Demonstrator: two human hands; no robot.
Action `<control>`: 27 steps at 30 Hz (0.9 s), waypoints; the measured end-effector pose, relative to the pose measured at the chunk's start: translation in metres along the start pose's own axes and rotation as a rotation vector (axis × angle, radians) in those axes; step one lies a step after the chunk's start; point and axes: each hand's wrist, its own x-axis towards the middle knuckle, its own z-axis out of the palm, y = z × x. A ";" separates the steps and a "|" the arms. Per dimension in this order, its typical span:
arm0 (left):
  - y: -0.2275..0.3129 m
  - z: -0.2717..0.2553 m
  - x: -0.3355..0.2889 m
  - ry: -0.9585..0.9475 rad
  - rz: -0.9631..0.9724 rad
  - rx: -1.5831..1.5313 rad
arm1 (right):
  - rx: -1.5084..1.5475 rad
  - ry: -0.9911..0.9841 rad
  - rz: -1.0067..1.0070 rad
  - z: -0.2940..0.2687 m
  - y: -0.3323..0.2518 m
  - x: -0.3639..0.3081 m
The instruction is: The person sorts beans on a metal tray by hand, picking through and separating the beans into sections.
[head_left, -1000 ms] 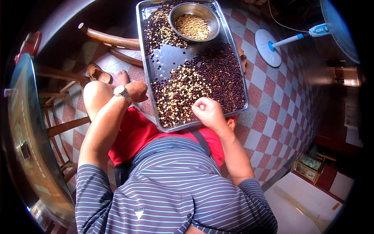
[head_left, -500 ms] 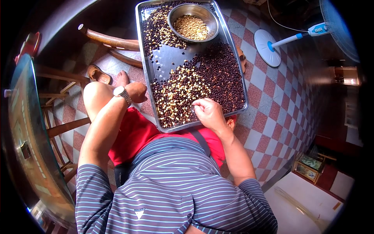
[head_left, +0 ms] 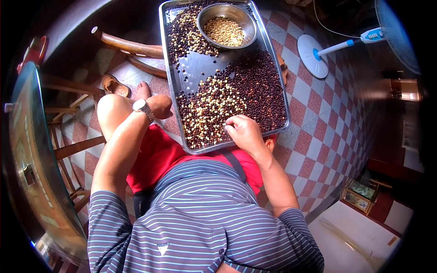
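A shallow metal tray [head_left: 196, 68] reaches away from my lap, covered with dark and pale beans. My right hand [head_left: 245, 133] is over its near side, fingers curled and thumb close to the forefinger; anything pinched there is too small to make out. Beneath its fingertips lie the mixed pale and dark beans [head_left: 209, 111], with mostly dark beans [head_left: 264, 91] to their right. A steel bowl [head_left: 249, 38] at the tray's far end contains pale beans [head_left: 224, 32]. My left hand [head_left: 160, 107], below a wristwatch [head_left: 140, 106], is bent beside the tray's left edge, its fingers mostly hidden.
A white and blue standing fan [head_left: 314, 55] is on the checkered floor [head_left: 314, 98] at the right. To the left are a glass-topped table [head_left: 32, 154] and a curved wooden piece of furniture [head_left: 129, 47]. A sandal [head_left: 114, 86] lies near my foot.
My right hand stays over almost the same spot among the mixed beans, with only a slight shift of the fingertips. The left hand, tray and bowl look the same.
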 end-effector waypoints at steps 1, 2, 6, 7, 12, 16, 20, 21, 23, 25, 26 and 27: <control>0.001 0.000 0.000 0.000 0.001 0.002 | -0.013 0.004 -0.022 0.001 0.001 0.001; 0.001 0.000 0.000 -0.001 0.003 0.004 | -0.027 0.009 -0.043 0.003 0.001 0.003; 0.001 -0.001 -0.001 -0.002 0.010 0.011 | -0.069 -0.003 -0.021 0.009 0.002 0.004; 0.001 -0.001 -0.001 -0.002 0.012 0.012 | -0.100 -0.012 -0.032 0.010 0.003 0.004; -0.002 -0.002 -0.001 -0.005 0.020 0.012 | 0.285 -0.110 0.065 -0.001 0.004 0.004; -0.006 0.000 -0.002 -0.003 0.017 0.004 | 1.578 -0.382 0.380 -0.040 -0.002 0.004; 0.001 -0.002 0.001 -0.004 0.028 0.012 | 1.683 -0.168 0.571 -0.038 -0.016 0.003; 0.002 -0.003 0.001 -0.004 0.031 0.015 | 1.683 -0.165 0.569 -0.035 -0.010 0.003; 0.000 -0.002 -0.002 -0.003 0.035 0.021 | 1.173 -0.257 0.481 -0.025 0.007 0.002; 0.002 -0.003 -0.002 -0.004 0.038 0.027 | 0.598 -0.136 0.252 -0.004 0.012 0.000; 0.000 -0.003 -0.002 -0.004 0.039 0.027 | 0.375 -0.079 0.145 -0.003 0.008 0.000; 0.002 -0.002 -0.002 -0.005 0.040 0.027 | 0.152 -0.022 0.038 -0.002 0.004 0.000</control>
